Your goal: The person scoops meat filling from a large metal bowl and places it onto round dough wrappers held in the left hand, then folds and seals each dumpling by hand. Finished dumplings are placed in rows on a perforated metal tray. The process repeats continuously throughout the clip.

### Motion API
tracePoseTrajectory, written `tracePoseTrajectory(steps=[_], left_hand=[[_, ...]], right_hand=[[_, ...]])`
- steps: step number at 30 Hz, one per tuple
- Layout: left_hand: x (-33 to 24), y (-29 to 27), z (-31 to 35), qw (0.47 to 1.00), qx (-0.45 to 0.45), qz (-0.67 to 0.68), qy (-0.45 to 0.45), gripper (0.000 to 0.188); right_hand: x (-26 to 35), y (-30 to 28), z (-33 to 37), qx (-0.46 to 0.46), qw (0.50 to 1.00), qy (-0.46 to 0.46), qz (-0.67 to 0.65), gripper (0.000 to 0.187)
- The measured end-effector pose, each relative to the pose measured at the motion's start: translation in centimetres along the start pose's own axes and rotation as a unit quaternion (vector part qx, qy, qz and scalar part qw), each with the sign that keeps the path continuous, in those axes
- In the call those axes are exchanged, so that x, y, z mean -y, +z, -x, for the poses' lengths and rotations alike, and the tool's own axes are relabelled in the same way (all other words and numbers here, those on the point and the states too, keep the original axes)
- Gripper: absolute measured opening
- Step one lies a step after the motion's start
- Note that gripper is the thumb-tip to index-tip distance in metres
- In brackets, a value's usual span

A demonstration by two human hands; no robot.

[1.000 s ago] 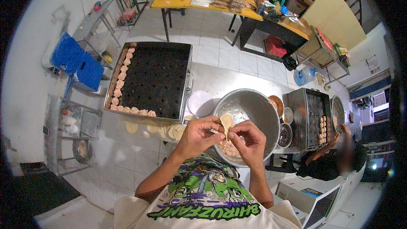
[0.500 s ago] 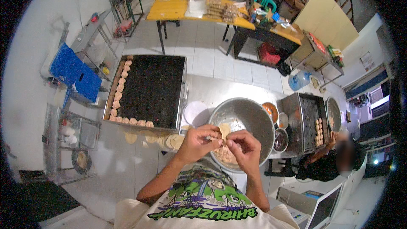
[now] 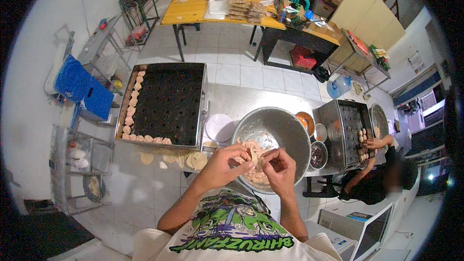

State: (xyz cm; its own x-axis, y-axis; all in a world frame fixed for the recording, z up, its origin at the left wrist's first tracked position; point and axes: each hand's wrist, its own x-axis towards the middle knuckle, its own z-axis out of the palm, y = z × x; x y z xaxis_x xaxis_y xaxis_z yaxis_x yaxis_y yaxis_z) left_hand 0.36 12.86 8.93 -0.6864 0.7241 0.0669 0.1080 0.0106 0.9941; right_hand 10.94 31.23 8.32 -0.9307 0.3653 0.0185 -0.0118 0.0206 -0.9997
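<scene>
Over a large metal bowl [image 3: 297, 140], my two hands meet at a small pale dumpling wrapper [image 3: 254, 156]. My left hand [image 3: 226, 165] has it between thumb and fingers, and my right hand [image 3: 280, 170] pinches its other side. Whether filling lies inside the wrapper is hidden by my fingers. Pink minced filling [image 3: 256, 177] lies in the near part of the bowl. More round wrappers [image 3: 194, 160] are spread along the table edge, left of my left hand. Left of the bowl is a flat pale disc [image 3: 219, 127].
A dark perforated steamer tray [image 3: 166, 101] at left has dumplings [image 3: 130, 111] along its left and near sides. Small bowls [image 3: 305, 122] stand right of the big bowl. Farther right, a co-worker's hand [image 3: 373, 143] touches dumplings in a second steamer tray [image 3: 345, 121].
The wrapper has folded up between my fingers and shows less. My hands have barely shifted. The co-worker's hand has reached onto the right tray's dumplings. The whole view has shifted slightly.
</scene>
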Motion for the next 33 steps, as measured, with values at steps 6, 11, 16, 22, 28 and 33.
tracePoseTrajectory(steps=[6,11,16,22,28,33], left_hand=[[-0.1,0.2,0.5,0.999,-0.008,-0.037,0.031,0.020],[-1.3,-0.3,1.0,0.998,0.031,-0.050,0.015,0.019],[-1.1,-1.4,1.8,0.993,0.068,-0.084,0.047,0.019],[-2.2,-2.3,2.4,0.990,0.096,-0.096,-0.035,0.020],[-2.1,-2.7,2.4,0.990,0.089,-0.112,0.007,0.022],[-1.9,-2.5,2.2,0.997,0.053,-0.030,-0.043,0.028]], right_hand=[[1.9,0.8,0.0,0.049,0.997,0.065,-0.012,0.015],[1.4,0.7,0.1,0.089,0.994,0.060,0.013,0.021],[1.2,0.3,0.1,0.143,0.984,0.002,0.107,0.020],[3.3,0.9,-0.4,0.167,0.974,-0.031,0.153,0.015],[3.1,1.3,-1.0,0.178,0.976,-0.014,0.124,0.012],[1.5,1.5,-0.9,0.131,0.989,0.046,0.046,0.012]])
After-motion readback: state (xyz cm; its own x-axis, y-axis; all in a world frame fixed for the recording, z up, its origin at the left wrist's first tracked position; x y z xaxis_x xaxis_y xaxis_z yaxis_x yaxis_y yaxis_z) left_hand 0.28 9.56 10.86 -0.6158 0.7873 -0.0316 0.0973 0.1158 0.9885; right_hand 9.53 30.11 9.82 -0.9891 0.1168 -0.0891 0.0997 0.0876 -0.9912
